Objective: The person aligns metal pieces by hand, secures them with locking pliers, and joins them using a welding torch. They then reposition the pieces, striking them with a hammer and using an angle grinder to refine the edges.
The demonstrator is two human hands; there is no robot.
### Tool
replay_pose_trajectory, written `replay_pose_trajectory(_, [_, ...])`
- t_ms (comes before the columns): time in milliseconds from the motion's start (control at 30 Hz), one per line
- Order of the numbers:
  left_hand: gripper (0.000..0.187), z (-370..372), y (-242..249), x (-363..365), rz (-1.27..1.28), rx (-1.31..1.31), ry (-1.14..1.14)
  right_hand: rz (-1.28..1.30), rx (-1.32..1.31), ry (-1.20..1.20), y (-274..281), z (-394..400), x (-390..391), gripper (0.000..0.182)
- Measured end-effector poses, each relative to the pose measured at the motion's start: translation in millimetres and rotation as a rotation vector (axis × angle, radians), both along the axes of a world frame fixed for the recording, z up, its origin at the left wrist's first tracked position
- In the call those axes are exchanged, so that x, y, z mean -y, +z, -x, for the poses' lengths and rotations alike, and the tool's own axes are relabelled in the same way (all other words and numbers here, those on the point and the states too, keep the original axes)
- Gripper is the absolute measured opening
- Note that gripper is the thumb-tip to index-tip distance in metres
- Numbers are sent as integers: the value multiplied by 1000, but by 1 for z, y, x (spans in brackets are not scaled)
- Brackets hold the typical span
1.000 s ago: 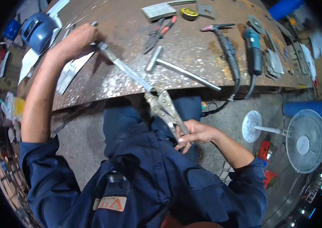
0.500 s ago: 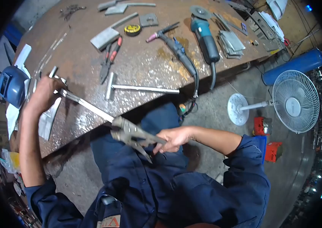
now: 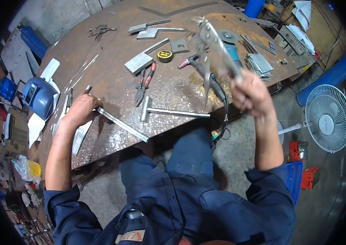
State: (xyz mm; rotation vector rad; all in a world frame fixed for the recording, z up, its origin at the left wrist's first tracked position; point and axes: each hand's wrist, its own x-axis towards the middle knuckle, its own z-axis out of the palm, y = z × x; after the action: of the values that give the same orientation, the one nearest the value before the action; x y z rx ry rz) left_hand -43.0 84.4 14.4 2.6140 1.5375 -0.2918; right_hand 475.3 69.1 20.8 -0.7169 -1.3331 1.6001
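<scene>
My left hand is closed round the head of a T-shaped metal piece at the table's left front. The piece's bar slants toward me, its end near the table edge. My right hand grips locking pliers, raised over the right of the table and blurred by motion. The pliers' jaws point up and away, apart from the T-shaped piece. A second T-shaped metal piece lies between my hands. Red-handled pliers rest behind it. A TIG torch lies partly hidden behind the locking pliers.
On the steel table are a tape measure, metal blocks with bars, a square plate with a hole, an angle grinder and stacked plates. A welding mask stands left, a fan right.
My right hand has lifted the locking pliers up and to the right, off the bar's end. My left hand still holds the T-shaped piece. The camera view has shifted.
</scene>
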Motion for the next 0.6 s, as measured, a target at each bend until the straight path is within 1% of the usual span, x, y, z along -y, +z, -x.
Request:
replay_pose_trajectory(33, [19,-3,3,3,-3,-45,0,-57,57,-78,10,1,-17,39])
replay_pose_trajectory(67, [17,-3,5,8,-5,-91,4,4,121,-168,17,2,-35,39])
replay_pose_trajectory(100, [14,1,3,14,-41,-62,-53,10,183,-232,21,7,-53,36])
replay_pose_trajectory(133, [14,-1,7,24,-14,-117,1,77,154,-289,24,15,-70,32])
replay_pose_trajectory(167, [14,-1,10,35,-54,-120,-16,-39,334,-335,20,19,-95,31])
replay_pose_trajectory(200, [13,-2,10,49,-87,-119,-34,-124,481,-345,12,23,-121,34])
replay_pose_trajectory(233, [14,-10,21,62,-57,-133,24,-231,875,-481,20,36,-139,38])
replay_pose_trajectory(300, [16,-21,34,87,-31,-119,121,-491,1226,-613,11,59,-187,35])
replay_pose_trajectory(333, [18,-21,36,98,-31,-90,178,-489,1220,-597,7,67,-204,35])
replay_pose_trajectory(400, [20,-9,28,117,-43,-54,207,-486,1437,-628,1,88,-231,32])
replay_pose_trajectory(500, [23,3,23,142,-24,16,286,-479,1628,-558,-26,80,-268,31])
replay_pose_trajectory(567, [24,9,19,151,6,71,341,-555,1744,-510,-46,69,-279,36])
replay_pose_trajectory(600, [24,13,17,155,25,70,364,-674,1840,-489,-58,66,-287,33])
